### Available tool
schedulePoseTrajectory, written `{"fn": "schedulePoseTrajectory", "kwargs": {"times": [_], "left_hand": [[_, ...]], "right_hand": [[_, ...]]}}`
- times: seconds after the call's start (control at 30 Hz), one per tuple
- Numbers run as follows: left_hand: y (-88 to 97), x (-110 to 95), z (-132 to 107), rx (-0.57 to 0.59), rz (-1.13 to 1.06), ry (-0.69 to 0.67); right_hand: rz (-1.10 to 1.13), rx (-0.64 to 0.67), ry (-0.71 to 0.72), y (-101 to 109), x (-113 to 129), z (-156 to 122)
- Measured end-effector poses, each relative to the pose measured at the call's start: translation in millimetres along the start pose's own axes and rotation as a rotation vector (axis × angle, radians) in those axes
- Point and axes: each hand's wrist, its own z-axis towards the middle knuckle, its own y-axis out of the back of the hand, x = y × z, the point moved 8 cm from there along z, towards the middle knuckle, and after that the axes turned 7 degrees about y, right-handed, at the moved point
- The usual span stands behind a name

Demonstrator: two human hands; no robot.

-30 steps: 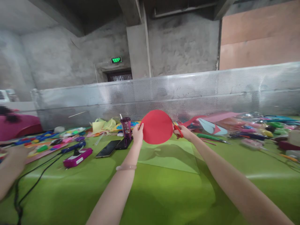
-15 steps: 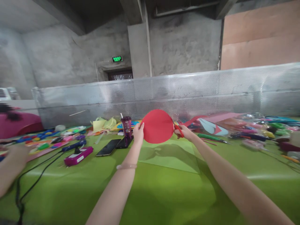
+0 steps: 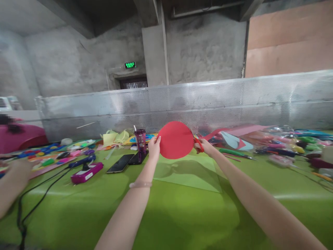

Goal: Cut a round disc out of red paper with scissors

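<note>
A round red paper disc (image 3: pixel 176 140) is held up over the table in front of me. My left hand (image 3: pixel 154 147) pinches its left edge, thumb on the near face. In my right hand (image 3: pixel 206 147) are red-handled scissors (image 3: pixel 199 144), their blades at the disc's right edge. How far the blades are apart is too small to tell. Below the disc, a light green paper sheet (image 3: pixel 189 175) lies on the green tabletop (image 3: pixel 192 215), with the shadow of disc and hands on it.
Left of my arm lie two phones (image 3: pixel 120 163), a purple power strip (image 3: pixel 87 173) with black cables and a purple cup (image 3: pixel 141 140) with a straw. Green-handled scissors (image 3: pixel 235 153) and craft supplies lie right. Another person's arm (image 3: pixel 15 184) is at far left. A perforated metal panel (image 3: pixel 208 104) stands behind.
The disc has turned or shifted very slightly, and the scissors have moved a little along its right edge. Both hands keep their hold.
</note>
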Motion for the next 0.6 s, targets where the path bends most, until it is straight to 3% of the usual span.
{"fn": "schedulePoseTrajectory", "kwargs": {"times": [0.6], "left_hand": [[0.0,-4.6,-2.3,0.01,-0.02,-0.006]], "right_hand": [[-0.015,0.024,0.007,-0.2,-5.4,0.7]]}}
